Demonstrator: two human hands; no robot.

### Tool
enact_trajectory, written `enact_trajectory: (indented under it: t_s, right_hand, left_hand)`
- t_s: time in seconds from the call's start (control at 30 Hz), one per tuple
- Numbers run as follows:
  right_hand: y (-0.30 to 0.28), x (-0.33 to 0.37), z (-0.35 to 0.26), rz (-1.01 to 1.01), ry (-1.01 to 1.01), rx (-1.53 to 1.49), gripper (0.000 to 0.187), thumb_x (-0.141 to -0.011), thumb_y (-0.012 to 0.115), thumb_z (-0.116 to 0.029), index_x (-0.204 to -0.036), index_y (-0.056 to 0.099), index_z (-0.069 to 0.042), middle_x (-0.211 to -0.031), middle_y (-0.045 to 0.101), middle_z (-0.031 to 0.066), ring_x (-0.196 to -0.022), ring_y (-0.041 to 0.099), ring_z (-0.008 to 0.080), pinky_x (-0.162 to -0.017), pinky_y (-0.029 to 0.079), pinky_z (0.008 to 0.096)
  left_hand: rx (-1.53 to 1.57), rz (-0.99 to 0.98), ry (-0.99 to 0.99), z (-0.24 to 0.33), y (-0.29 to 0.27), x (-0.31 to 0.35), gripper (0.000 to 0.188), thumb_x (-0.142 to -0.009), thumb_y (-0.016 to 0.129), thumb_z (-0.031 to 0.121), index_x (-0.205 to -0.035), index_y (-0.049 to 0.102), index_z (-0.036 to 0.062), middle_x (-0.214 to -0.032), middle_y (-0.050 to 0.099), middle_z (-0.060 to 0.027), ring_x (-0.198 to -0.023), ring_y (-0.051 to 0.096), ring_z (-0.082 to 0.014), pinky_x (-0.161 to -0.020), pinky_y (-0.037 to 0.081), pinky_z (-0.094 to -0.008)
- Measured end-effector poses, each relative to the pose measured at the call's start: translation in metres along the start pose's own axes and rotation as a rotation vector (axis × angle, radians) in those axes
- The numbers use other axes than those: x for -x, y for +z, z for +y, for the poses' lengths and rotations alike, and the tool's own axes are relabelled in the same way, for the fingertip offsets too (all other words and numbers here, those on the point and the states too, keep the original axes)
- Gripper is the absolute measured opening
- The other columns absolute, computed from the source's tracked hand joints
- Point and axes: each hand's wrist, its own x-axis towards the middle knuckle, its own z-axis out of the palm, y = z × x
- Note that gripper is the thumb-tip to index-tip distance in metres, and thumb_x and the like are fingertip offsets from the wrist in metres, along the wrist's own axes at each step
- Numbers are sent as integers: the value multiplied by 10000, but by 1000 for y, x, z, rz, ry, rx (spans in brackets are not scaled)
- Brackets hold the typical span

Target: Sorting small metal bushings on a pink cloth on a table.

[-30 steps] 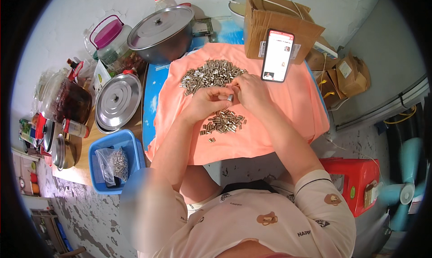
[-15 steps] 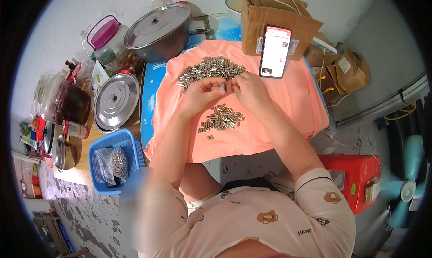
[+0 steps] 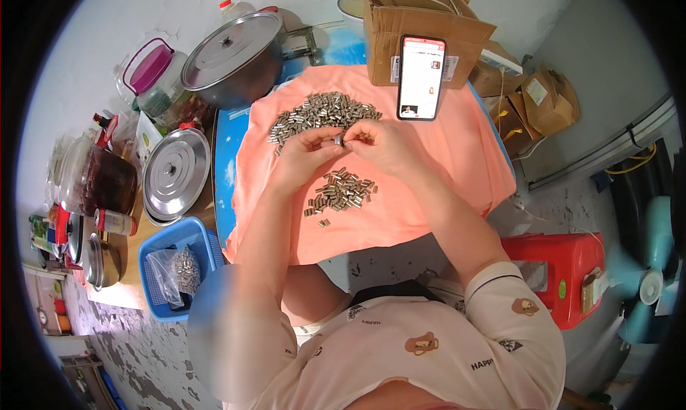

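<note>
My left hand [image 3: 304, 156] pinches a small ring-like silver metal piece [image 3: 339, 140] between thumb and fingers. My right hand [image 3: 379, 147] is closed in a pinch right beside that piece, its fingertips meeting the left ones; what it holds is too small to make out. Just beyond both hands lies a large heap of small metal cylinders [image 3: 325, 113]. A smaller heap of similar metal cylinders [image 3: 343, 190] lies nearer to me, below the hands. Both heaps rest on an orange cloth [image 3: 443, 170] spread over the table.
A phone [image 3: 420, 77] leans on a cardboard box [image 3: 429, 27] at the back. To the left stand a lidded steel pot [image 3: 232, 49], a round metal lid [image 3: 176, 174] and a blue basket [image 3: 166, 228] holding a bag of metal pieces [image 3: 186, 270]. A red stool [image 3: 572, 249] and a fan [image 3: 649, 287] are at right.
My right hand has come from the edge of the large heap to the metal piece in my left fingers. The whole view has shifted slightly.
</note>
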Motion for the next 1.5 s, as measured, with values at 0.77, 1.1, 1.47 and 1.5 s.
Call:
enact_trajectory:
  t_s: [0.77,1.1,1.47,1.5]
  right_hand:
    - [-10,-12,37,-134,-17,-228,48,-779,595,-35,-802,567,-3,-706,563,-10,-643,498,52,-567,421,193]
    - [0,-13,30,37,-15,-98,100,-823,557,-106,-810,581,-10,-665,527,-31,-605,439,36,-530,368,194]
    - [-25,38,-11,175,-195,-147,78,-792,583,-75,-816,575,-1,-710,537,6,-656,489,66,-590,393,207]
    - [-36,53,-22,158,-255,-141,75,-789,582,-67,-812,569,4,-736,540,22,-681,494,78,-610,395,211]
  left_hand:
    - [10,-83,-122,0,4,7,284,-765,608,-15,-1044,561,7,-797,564,7,-685,521,-52,-556,421,-162]
    - [-64,15,114,19,-16,19,274,-766,592,-39,-1034,560,7,-882,585,-15,-783,551,-85,-662,456,-193]
    - [-1047,190,-1,45,-9,71,260,-667,664,98,-910,629,12,-828,615,-111,-725,589,-191,-670,464,-281]
    - [-1121,147,9,45,-6,70,246,-673,658,111,-898,630,15,-832,613,-112,-735,587,-203,-675,462,-290]
